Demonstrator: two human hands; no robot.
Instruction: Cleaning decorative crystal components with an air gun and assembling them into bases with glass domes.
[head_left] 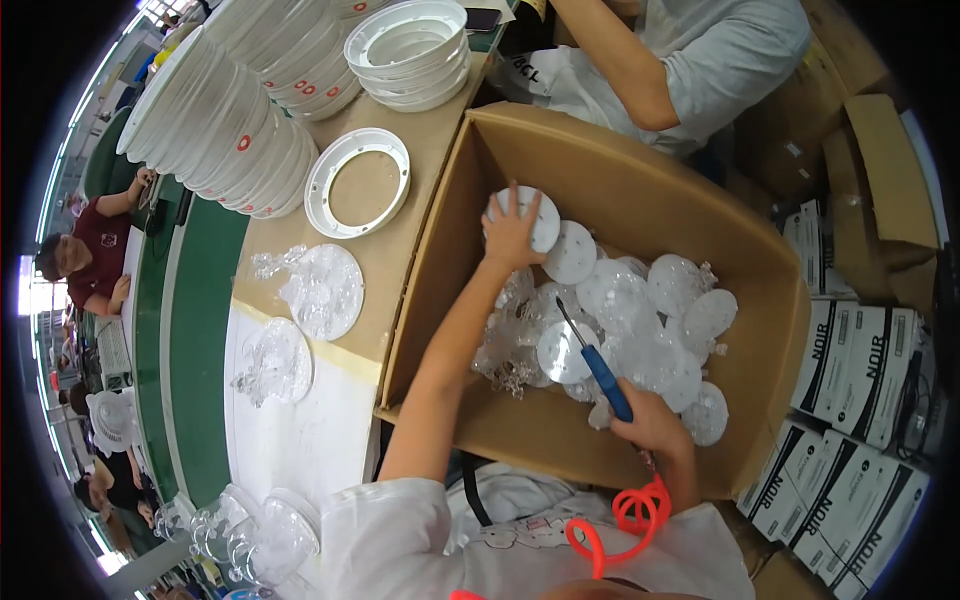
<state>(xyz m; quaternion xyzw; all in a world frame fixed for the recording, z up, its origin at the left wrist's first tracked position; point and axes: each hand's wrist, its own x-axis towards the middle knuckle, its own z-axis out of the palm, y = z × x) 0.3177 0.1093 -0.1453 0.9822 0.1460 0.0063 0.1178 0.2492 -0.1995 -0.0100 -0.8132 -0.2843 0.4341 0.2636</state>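
Inside a large cardboard box, my left hand point(508, 235) spans a round white disc point(544, 222) near the box's left wall. Its fingers reach over the disc's face toward the upper edge, with the thumb by the lower edge. What lies beneath the disc is hidden. My right hand point(650, 420), over the near side of the box, is closed round the blue handle of a screwdriver point(603, 378). Its thin dark shaft points up and left, above a heap of translucent white discs point(625, 300) with clear plastic pieces among them. A red coiled cord point(640, 508) hangs by my right wrist.
The cardboard box point(640, 150) has high walls. On the table to its left are stacked white rings point(225, 130), a single ring point(318, 205) and discs with clear dangling pieces point(335, 290). Another person point(700, 60) sits beyond the box. Printed cartons point(850, 360) stand at right.
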